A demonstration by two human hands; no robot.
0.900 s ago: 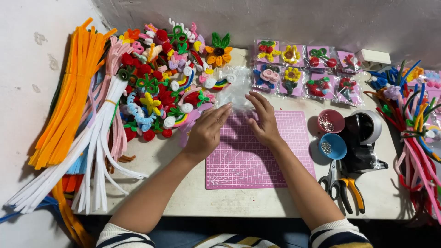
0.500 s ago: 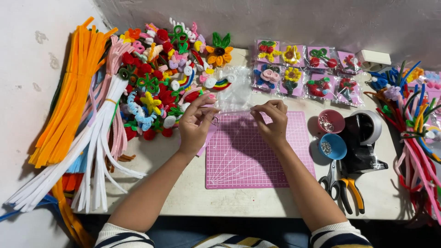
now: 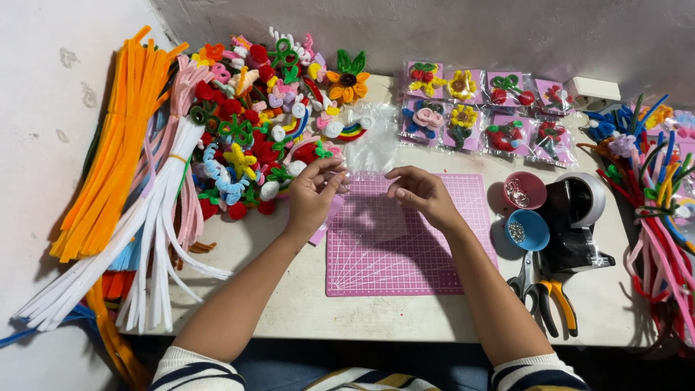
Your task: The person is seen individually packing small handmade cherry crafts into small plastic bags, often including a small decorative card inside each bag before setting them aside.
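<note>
While the clear bag (image 3: 376,206) hung above the pink mat (image 3: 405,250), the left hand (image 3: 315,192) and right hand (image 3: 420,194) each pinched a top corner; keeping it taut and level seemed wise, clear of the craft pile (image 3: 268,123) at far left on the counter (image 3: 289,304).

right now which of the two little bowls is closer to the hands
The blue bowl, beside the pink mat's right edge; the dark pink bowl sits farther back.

The small bag (image 3: 373,210) between my fingers is thin, clear, glossy plastic. The pink cutting mat (image 3: 434,261) looks matt and smooth. The pipe cleaners (image 3: 123,145) are fuzzy, the pliers (image 3: 539,286) are metal.
</note>
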